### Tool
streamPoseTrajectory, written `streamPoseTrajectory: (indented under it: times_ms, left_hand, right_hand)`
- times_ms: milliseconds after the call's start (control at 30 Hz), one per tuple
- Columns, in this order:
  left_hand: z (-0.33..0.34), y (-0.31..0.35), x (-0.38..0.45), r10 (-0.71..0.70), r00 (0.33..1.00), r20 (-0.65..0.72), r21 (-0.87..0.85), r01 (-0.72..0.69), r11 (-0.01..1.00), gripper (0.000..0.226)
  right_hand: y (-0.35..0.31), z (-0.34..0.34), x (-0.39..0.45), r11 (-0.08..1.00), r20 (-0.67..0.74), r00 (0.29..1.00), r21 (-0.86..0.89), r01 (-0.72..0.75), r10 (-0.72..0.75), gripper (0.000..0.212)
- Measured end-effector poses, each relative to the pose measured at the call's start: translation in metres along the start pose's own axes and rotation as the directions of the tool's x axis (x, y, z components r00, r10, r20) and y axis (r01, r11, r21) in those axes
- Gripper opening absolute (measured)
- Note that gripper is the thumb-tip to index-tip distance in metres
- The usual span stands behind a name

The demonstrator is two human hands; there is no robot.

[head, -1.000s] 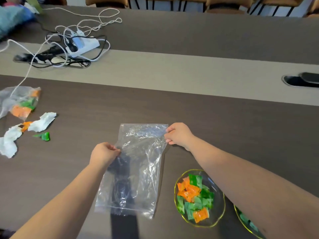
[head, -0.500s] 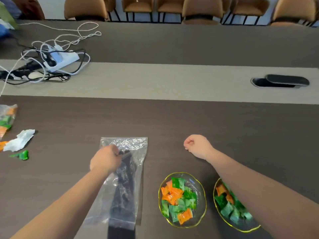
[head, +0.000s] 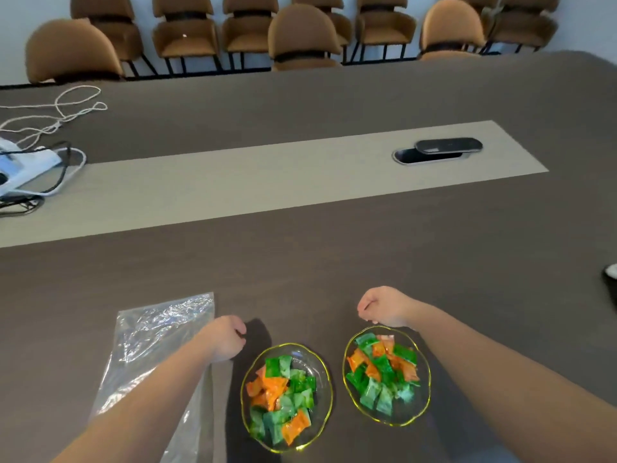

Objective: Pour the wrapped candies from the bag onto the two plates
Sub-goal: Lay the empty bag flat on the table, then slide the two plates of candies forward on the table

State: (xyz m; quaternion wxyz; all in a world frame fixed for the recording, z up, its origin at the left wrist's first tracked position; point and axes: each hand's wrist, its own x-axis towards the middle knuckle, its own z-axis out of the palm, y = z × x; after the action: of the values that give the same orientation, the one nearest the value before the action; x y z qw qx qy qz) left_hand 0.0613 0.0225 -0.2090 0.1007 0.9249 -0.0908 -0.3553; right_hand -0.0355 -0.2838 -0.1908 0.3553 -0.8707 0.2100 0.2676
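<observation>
An empty clear plastic bag lies flat on the dark table at the lower left, partly under my left forearm. My left hand hovers at the bag's right edge with fingers curled and nothing in it. My right hand is a loose fist just beyond the right plate, also holding nothing. Two glass plates with yellow rims sit side by side near me: the left plate and the right plate. Both hold green and orange wrapped candies.
A white power strip with tangled cables sits at the far left. A cable hatch with a dark lid is set in the table's pale centre strip. Brown chairs line the far side. A dark object shows at the right edge.
My left hand let go of the bag and moved to its right edge. The view swung right, so the bag and plates shifted left and the other bag and scraps left the frame.
</observation>
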Motion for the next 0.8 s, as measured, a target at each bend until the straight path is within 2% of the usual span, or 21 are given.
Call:
streamPoseTrajectory:
  times_ms: [167,300,433,600,700,800]
  left_hand:
    - [0.015,0.017,0.0,-0.01,0.989,0.15,0.093,-0.004,0.996,0.049]
    - [0.031,0.027,-0.001,0.006,0.993,0.119,0.205,-0.031,0.978,0.045]
    - [0.03,0.035,-0.003,-0.023,0.996,0.089,0.218,0.003,0.976,0.041]
    - [0.03,0.033,0.002,-0.056,0.982,0.182,0.021,0.053,0.998,0.033]
    - [0.031,0.031,0.004,-0.042,0.967,0.251,0.058,0.028,0.998,0.028]
    - [0.032,0.027,0.003,-0.022,0.983,0.182,0.074,0.008,0.997,0.016]
  right_hand:
    - [0.034,-0.01,-0.013,0.976,0.182,0.979,-0.212,-0.055,0.095,0.038]
    - [0.059,-0.011,-0.01,0.971,0.14,0.981,-0.216,-0.103,0.135,0.051]
    - [0.061,-0.008,-0.004,0.976,0.212,0.958,-0.145,-0.163,0.191,0.045]
    - [0.053,-0.009,0.004,0.982,0.2,0.964,-0.115,-0.152,0.172,0.038]
    - [0.049,-0.01,0.005,0.983,0.158,0.973,-0.103,-0.151,0.166,0.038]
    - [0.046,-0.011,0.007,0.985,0.134,0.976,-0.044,-0.167,0.171,0.031]
